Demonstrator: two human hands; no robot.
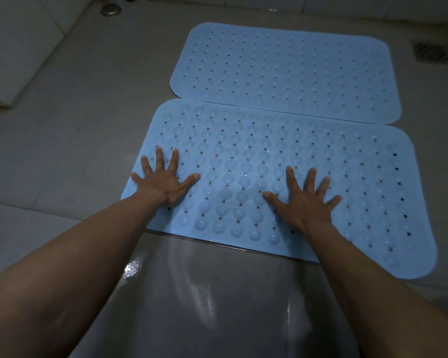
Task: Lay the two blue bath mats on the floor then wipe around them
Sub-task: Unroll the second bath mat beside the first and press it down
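Blue and perforated, the near mat (243, 161) lay flat on the grey floor (75, 125), its surface covered in rows of round raised cups and small holes. Its far long edge met the near long edge of the far mat (282, 65), a second blue mat of the same pattern that also lay flat; whether one edge overlapped the other could not be told. The left hand (163, 182) rested palm down on the left part of the near mat, fingers straight and spread wide, gripping nothing. The right hand (304, 200) rested palm down nearer the mat's middle, likewise fully splayed and holding nothing. Both forearms reached in from the lower corners. A glossy strip (204, 293) of floor bordered the near mat's closest edge. A round drain (110, 9) sat at upper left, a square grate (431, 51) at upper right, and a white ledge (16, 47) at left.
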